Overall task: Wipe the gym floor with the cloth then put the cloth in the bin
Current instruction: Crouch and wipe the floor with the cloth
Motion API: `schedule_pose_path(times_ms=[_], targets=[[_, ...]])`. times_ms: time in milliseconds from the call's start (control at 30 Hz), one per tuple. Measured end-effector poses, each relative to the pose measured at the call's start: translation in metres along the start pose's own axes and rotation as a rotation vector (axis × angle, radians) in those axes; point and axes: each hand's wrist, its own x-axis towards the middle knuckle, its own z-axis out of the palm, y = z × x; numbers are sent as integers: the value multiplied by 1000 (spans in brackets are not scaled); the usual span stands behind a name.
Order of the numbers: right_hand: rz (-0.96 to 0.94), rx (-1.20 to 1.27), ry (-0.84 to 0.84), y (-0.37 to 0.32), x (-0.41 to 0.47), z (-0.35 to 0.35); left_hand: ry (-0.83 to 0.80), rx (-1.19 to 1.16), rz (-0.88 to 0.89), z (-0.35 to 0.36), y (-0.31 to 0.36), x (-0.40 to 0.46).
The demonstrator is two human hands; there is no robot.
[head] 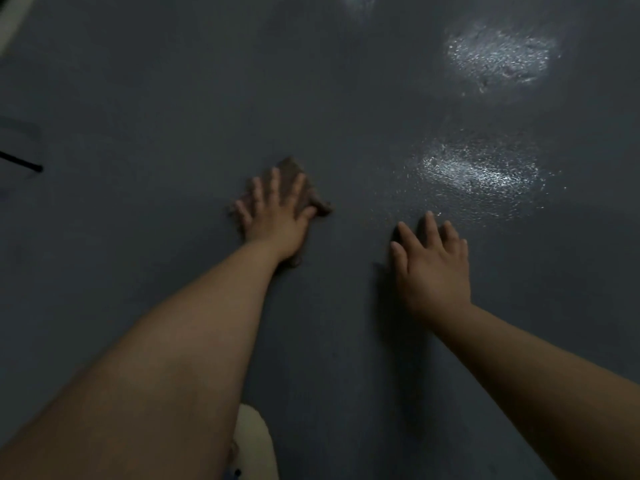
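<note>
A small brown cloth (pixel 290 168) lies flat on the dark grey gym floor (pixel 173 98) near the middle of the view. My left hand (pixel 273 213) presses down on it with fingers spread and straight, covering most of it. My right hand (pixel 431 261) rests flat on the bare floor to the right of the cloth, fingers spread, holding nothing. No bin is in view.
Bright reflections mark shiny patches of floor (pixel 481 174) at the right and upper right (pixel 498 53). A dark thin object (pixel 20 161) pokes in at the left edge. A pale shoe tip (pixel 252 441) shows at the bottom.
</note>
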Motion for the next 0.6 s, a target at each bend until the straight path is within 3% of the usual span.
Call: schedule_pose_path(times_ms=[67,133,233,367,467,600], targets=[[2,-10,-17,1,1,0,44,-99,-222,8,-12,-12],[5,-20,-33,2,0,2,81,-120,-306,23,-3,-39],[26,-15,-25,-1,-2,6,65,-19,-137,38,21,-66],[30,-15,2,-5,2,11,11,38,76,13,21,-17],[33,-30,14,-3,2,13,-39,21,93,-14,16,31],[35,-35,21,-1,2,18,-46,-37,-11,-35,5,67]])
